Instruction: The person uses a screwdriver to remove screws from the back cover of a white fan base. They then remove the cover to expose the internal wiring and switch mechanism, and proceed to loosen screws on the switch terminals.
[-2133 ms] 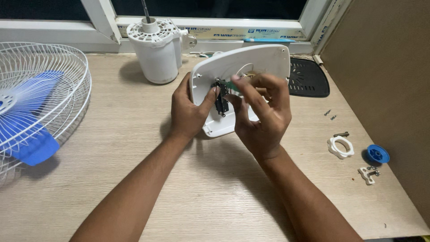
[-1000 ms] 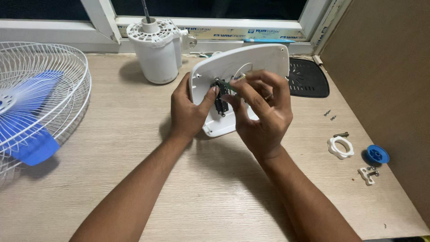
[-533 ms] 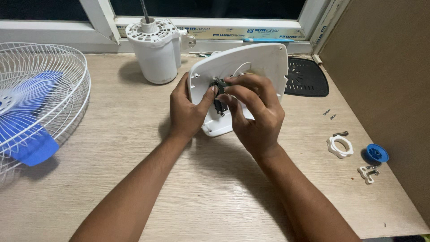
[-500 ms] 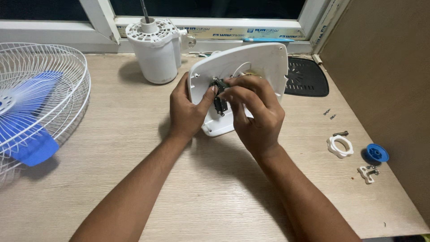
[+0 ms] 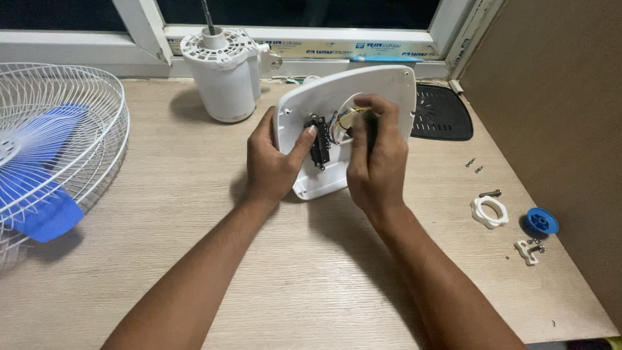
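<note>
White fan base shell (image 5: 382, 87) stood tilted on the desk (image 5: 194, 194) centre, underside toward the camera; one only. Left hand (image 5: 272, 162) gripped its left edge, thumb on one black switch block (image 5: 319, 146); right hand (image 5: 376, 162) was closed with fingertips pinching the coloured wires (image 5: 343, 120) inside the opening. Counted: one white motor housing (image 5: 223, 74) at the window ledge; one wire guard (image 5: 58, 129) with blue blades (image 5: 39, 214) overhanging the left desk edge; one black grille plate (image 5: 440, 113); one white ring nut (image 5: 489, 212); one blue cap (image 5: 541, 221); one small white bracket (image 5: 525, 251); a few loose screws (image 5: 475, 165) near the right wall. Open desk lay in front, toward the near edge.
</note>
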